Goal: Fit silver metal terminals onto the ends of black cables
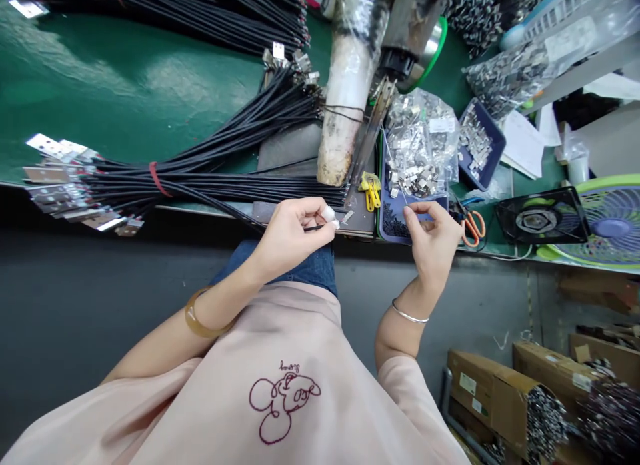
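Note:
My left hand [300,231] is closed in a pinch on the end of a black cable [314,228], in front of the table edge. White covers sit on its thumb and fingertip. My right hand [433,235] is closed too, over the front of a blue tray [383,215]; a thin pale rod or wire [395,165] runs up from its fingertips, and I cannot make out its kind. Small black parts [393,223] lie in the tray, with a clear bag of small metal parts [420,141] behind them. A bundle of black cables [215,185] lies left of my hands.
A bag-wrapped pipe [345,105] hangs over the table beside a metal arm [373,128]. Yellow snips [371,193], orange-handled scissors [473,228], a black fan [537,218] and a smaller blue bin [485,171] are nearby. Cardboard boxes [480,391] stand on the floor at right.

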{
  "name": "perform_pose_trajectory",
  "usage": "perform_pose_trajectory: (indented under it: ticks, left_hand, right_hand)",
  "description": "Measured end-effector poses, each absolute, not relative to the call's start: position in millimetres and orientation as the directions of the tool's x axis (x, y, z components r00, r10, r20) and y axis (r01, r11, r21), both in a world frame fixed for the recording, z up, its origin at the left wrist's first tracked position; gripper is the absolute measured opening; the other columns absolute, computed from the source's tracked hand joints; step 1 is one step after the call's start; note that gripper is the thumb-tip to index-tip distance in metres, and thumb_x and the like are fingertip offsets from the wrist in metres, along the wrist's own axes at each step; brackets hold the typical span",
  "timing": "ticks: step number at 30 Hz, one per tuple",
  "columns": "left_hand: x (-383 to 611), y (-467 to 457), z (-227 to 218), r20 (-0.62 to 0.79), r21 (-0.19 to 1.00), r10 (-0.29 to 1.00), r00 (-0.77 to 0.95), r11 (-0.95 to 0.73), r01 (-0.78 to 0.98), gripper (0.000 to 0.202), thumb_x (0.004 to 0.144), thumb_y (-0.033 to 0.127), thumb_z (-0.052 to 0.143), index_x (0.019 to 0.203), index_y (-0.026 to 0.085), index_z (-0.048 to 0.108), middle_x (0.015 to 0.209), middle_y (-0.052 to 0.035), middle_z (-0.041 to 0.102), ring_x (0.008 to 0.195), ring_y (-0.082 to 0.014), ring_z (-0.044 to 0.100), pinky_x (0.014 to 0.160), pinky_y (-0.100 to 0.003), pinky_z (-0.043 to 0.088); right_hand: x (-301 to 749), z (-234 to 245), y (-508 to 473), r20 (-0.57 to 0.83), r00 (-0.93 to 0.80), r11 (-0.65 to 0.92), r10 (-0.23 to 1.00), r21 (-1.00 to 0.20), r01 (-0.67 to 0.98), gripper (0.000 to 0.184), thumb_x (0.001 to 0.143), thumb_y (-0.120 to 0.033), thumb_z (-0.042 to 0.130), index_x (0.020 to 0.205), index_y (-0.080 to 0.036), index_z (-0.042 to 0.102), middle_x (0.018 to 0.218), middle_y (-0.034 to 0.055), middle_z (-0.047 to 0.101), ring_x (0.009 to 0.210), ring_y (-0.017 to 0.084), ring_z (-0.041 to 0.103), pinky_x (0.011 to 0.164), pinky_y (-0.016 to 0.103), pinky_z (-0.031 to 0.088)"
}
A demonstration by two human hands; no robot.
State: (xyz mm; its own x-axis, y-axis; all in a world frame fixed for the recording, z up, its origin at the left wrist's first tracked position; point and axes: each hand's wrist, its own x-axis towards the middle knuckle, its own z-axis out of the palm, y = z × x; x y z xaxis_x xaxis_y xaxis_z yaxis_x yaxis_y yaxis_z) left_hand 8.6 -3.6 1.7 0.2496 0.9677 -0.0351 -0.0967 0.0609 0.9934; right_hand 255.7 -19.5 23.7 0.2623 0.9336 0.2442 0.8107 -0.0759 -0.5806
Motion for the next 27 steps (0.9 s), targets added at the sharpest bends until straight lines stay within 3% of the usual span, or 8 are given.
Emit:
perform_pose_trajectory:
  ticks: [4,8,13,17,23,27]
  left_hand:
    - [9,-3,2,-0.04,0.994,0.965,0.261,0.064,-0.083,0.008,0.068,0.016,0.067,0.065,0.014,0.06,0.062,0.0025,0.055,0.055,-0.0058,0.044,0.052,-0.018,0.035]
    - [8,-3,2,-0.047,0.995,0.963,0.266,0.068,-0.07,0.008,0.07,0.018,0.067,0.066,0.013,0.061,0.063,0.0026,0.055,0.056,-0.0057,0.045,0.053,-0.018,0.036]
    - [7,-4,2,-0.04,0.996,0.96,0.276,0.06,-0.063,0.007,0.073,0.018,0.066,0.068,0.013,0.062,0.062,0.0032,0.054,0.056,-0.0051,0.043,0.053,-0.018,0.035]
    - [6,-4,0,-0.038,0.996,0.961,0.275,0.059,-0.07,0.008,0.074,0.018,0.066,0.069,0.013,0.062,0.063,0.0029,0.054,0.057,-0.0052,0.043,0.054,-0.018,0.035]
    - [6,-3,1,-0.035,0.997,0.962,0.271,0.053,-0.062,0.008,0.075,0.018,0.065,0.069,0.012,0.063,0.062,0.0031,0.055,0.056,-0.0051,0.044,0.053,-0.018,0.035]
    - [7,-3,2,-0.032,0.997,0.963,0.267,0.048,-0.056,0.009,0.075,0.018,0.065,0.068,0.013,0.063,0.062,0.003,0.056,0.055,-0.0052,0.044,0.052,-0.018,0.035]
  right_hand:
    - [268,20,-12,0.167,0.157,-0.052,0.973,-0.504,0.862,0.011,0.083,-0.028,0.069,0.086,-0.019,0.071,0.079,-0.0004,0.068,0.054,0.008,0.038,0.058,0.027,0.034]
    - [270,18,-2,0.104,0.129,-0.058,0.986,-0.515,0.855,0.01,0.082,-0.028,0.069,0.085,-0.018,0.071,0.081,0.0005,0.071,0.053,0.008,0.038,0.06,0.027,0.036]
    - [273,25,7,-0.018,0.019,-0.025,1.0,-0.497,0.868,0.008,0.082,-0.026,0.067,0.081,-0.018,0.069,0.078,-0.0006,0.067,0.054,0.007,0.041,0.06,0.027,0.033]
    - [276,27,7,-0.096,-0.021,-0.036,0.995,-0.552,0.833,0.012,0.082,-0.03,0.067,0.078,-0.018,0.065,0.072,-0.0033,0.061,0.048,0.005,0.034,0.054,0.026,0.027]
    - [268,18,-6,0.058,0.15,-0.086,0.987,-0.594,0.8,0.014,0.087,-0.032,0.063,0.08,-0.02,0.06,0.06,-0.0078,0.046,0.046,0.006,0.029,0.05,0.025,0.023]
    - [268,18,-9,0.134,0.17,-0.072,0.976,-0.541,0.838,0.014,0.088,-0.032,0.064,0.081,-0.02,0.064,0.064,-0.0051,0.053,0.049,0.007,0.033,0.053,0.026,0.027]
